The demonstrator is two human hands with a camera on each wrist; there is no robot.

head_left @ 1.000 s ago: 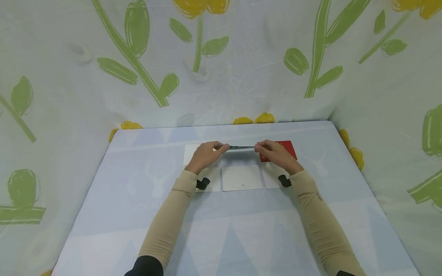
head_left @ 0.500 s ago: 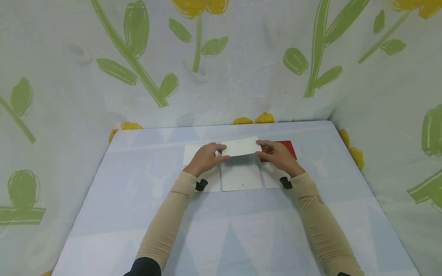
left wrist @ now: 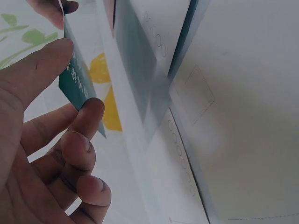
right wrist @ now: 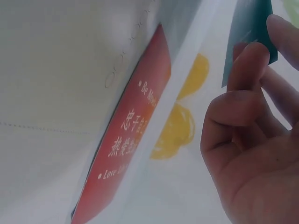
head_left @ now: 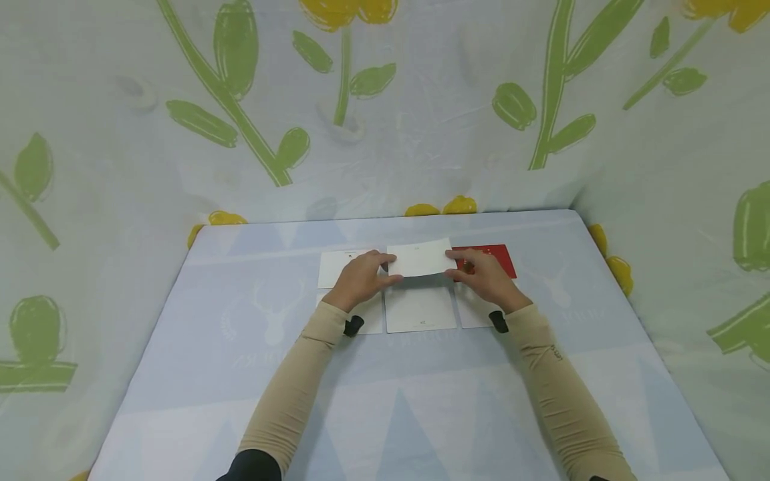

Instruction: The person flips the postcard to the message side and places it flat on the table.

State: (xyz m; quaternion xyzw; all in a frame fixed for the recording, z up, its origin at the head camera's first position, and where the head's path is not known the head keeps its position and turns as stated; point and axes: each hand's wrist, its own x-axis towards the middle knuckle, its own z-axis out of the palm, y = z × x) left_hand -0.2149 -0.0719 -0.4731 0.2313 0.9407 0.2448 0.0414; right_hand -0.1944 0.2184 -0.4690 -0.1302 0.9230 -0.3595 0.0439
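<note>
A postcard (head_left: 421,258), plain white on the face toward the head camera, is held up above the table, tilted. Its other face is teal with white lettering, seen in the left wrist view as the teal side (left wrist: 74,88). My left hand (head_left: 359,277) pinches its left end between thumb and fingers. At the right end, my right hand (head_left: 487,277) pinches it the same way. Below and in front of it lies a white postcard (head_left: 421,312). A red postcard (head_left: 500,256) with white lettering lies flat beyond the right hand, partly hidden by it.
White postcards lie flat in rows: one at back left (head_left: 332,268), one at front left (head_left: 369,319), one at front right (head_left: 474,307), the latter two partly covered by my arms. The pale patterned tabletop (head_left: 397,381) ends at a fabric wall with printed flowers (head_left: 421,153).
The held postcard was edge-on one second ago with its dark side just showing; it has tipped so its white face shows to the head camera. Both hands stay in nearly the same place.
</note>
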